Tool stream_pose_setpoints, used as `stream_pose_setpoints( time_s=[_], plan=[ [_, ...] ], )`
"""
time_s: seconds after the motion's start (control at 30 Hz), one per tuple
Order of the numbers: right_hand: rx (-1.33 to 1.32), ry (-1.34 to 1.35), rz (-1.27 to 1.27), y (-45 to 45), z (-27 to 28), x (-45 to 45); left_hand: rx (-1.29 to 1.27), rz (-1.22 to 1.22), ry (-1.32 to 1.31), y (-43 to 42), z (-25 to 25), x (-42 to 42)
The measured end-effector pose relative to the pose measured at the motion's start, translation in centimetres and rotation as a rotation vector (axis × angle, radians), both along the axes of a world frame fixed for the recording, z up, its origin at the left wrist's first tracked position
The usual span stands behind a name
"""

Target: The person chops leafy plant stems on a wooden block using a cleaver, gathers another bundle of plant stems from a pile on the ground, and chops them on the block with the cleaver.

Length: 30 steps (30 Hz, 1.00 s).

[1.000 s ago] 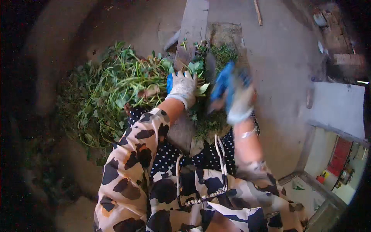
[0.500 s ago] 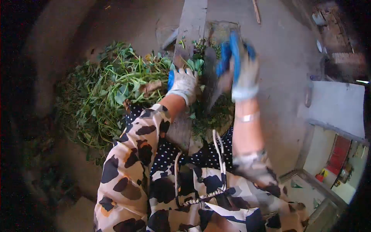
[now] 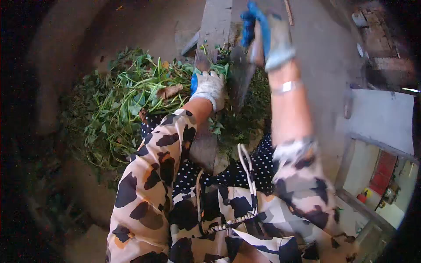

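My left hand (image 3: 209,87), in a white glove with blue on its palm side, presses a bunch of leafy green stems (image 3: 173,85) against a wooden plank (image 3: 213,26). Its fingers curl over the stems. Above and to the right of the plank, my right hand (image 3: 269,33), gloved alike, is closed round the handle of a knife (image 3: 242,81). The broad grey blade is smeared by motion and points toward me, just right of the left hand. Cut leaves and bits lie at the plank's right side, partly hidden by the blade.
A large heap of leafy vines (image 3: 109,105) spreads over the floor left of the plank. A thin stick (image 3: 288,12) lies on the floor at the top. At right are a pale panel (image 3: 381,118) and a doorway with a red item (image 3: 382,175) beyond it.
My right hand and the knife have risen up and away from me, the forearm stretching further forward. My left hand stays on the stems in nearly the same place.
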State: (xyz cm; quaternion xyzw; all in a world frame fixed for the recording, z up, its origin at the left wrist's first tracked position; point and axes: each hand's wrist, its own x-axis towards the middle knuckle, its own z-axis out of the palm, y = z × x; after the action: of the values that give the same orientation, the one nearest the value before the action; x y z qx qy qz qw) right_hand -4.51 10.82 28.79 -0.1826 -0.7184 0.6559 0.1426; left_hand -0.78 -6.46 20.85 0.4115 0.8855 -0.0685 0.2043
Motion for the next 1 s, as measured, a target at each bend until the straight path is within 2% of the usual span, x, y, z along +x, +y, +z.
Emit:
stream_pose_setpoints(
  time_s=[0.03,0.07,0.1,0.13,0.17,0.2,0.23,0.3,0.33,0.37,0.43,0.47,0.53,0.57,0.6,0.63,0.67,0.7,0.77,0.8,0.83,0.87,0.9,0.93,0.97,1.0],
  plan=[
    [-0.301,0.008,-0.186,-4.3,3.7,4.4,0.009,0.026,0.025,-0.2,-0.5,0.1],
    [-0.305,0.044,-0.248,-5.5,3.7,6.3,-0.002,0.025,0.017,-0.5,-0.8,-0.4],
    [-0.395,0.124,-0.303,-6.2,0.0,8.3,0.0,0.025,0.005,-0.5,-0.8,-0.8],
    [-0.353,0.073,-0.314,-8.7,-2.4,11.7,0.009,0.023,-0.009,-0.3,-0.7,-0.9],
    [-0.233,0.156,-0.209,-12.1,-4.2,15.6,0.036,0.019,-0.003,-0.1,-0.8,0.4],
    [-0.19,-0.046,-0.109,-12.7,-4.5,18.3,0.014,-0.014,-0.009,-0.4,-0.5,0.2],
    [-0.191,-0.042,-0.101,-11.5,-4.6,17.8,0.013,-0.006,-0.004,-0.2,-0.2,-0.5],
    [-0.623,0.054,0.15,-9.1,-5.6,18.1,-0.009,-0.039,-0.042,-0.4,-0.3,-0.2],
    [-0.395,0.017,0.11,-7.3,-4.6,16.9,-0.005,-0.024,-0.049,-0.3,1.1,-0.1],
    [-0.056,-0.112,0.152,-6.0,-2.9,15.7,0.012,-0.017,-0.036,0.1,1.3,-0.7],
    [0.984,-0.311,0.343,-6.5,0.1,14.2,-0.052,-0.099,-0.103,-0.3,1.0,-0.8],
    [0.991,-0.313,0.336,-6.9,-0.4,13.1,0.004,-0.046,-0.168,-0.2,0.7,-1.2],
    [1.4,-0.657,0.744,-8.3,-1.0,11.2,-0.007,-0.068,-0.186,-0.4,1.1,-1.1],
    [1.413,-0.664,0.745,-8.7,-2.5,10.6,-0.034,-0.085,-0.207,-0.5,1.4,-1.2],
    [1.475,-0.756,0.734,-9.1,-5.2,10.1,0.057,-0.037,-0.226,-0.9,1.3,-1.1],
    [1.533,-0.809,0.724,-9.7,-4.3,9.8,0.054,-0.01,-0.204,-0.9,2.4,-0.6],
    [1.602,-0.931,0.843,-10.2,-3.0,9.7,0.109,-0.016,-0.178,-1.3,2.4,-0.4],
    [1.607,-0.944,0.852,-10.7,-3.2,9.8,0.16,-0.024,-0.156,-1.7,2.4,-0.1],
    [1.654,-0.937,0.895,-10.3,-3.9,9.1,0.091,-0.023,-0.201,-1.8,3.3,-0.8],
    [1.643,-0.821,0.834,-10.1,-4.3,9.1,0.172,-0.082,-0.198,-2.5,3.2,-1.2],
    [1.643,-0.816,0.842,-9.8,-4.9,8.9,0.249,-0.137,-0.192,-3.2,3.1,-1.7],
    [1.672,-0.948,0.94,-10.1,-4.9,8.9,0.214,-0.217,-0.24,-4.0,5.1,-2.9],
    [1.688,-1.085,1.042,-10.5,-4.5,8.9,0.219,-0.299,-0.083,-4.8,5.4,-3.4],
    [1.632,-1.112,1.039,-11.4,-1.4,8.5,0.145,-0.36,-0.031,-5.4,4.9,-4.0],
    [1.635,-1.103,1.046,-11.3,-1.4,8.6,0.073,-0.413,0.024,-5.6,4.2,-4.8],
    [1.598,-1.019,1.022,-10.8,-1.5,8.7,0.015,-0.374,-0.049,-5.6,2.9,-4.7]
  ],
)
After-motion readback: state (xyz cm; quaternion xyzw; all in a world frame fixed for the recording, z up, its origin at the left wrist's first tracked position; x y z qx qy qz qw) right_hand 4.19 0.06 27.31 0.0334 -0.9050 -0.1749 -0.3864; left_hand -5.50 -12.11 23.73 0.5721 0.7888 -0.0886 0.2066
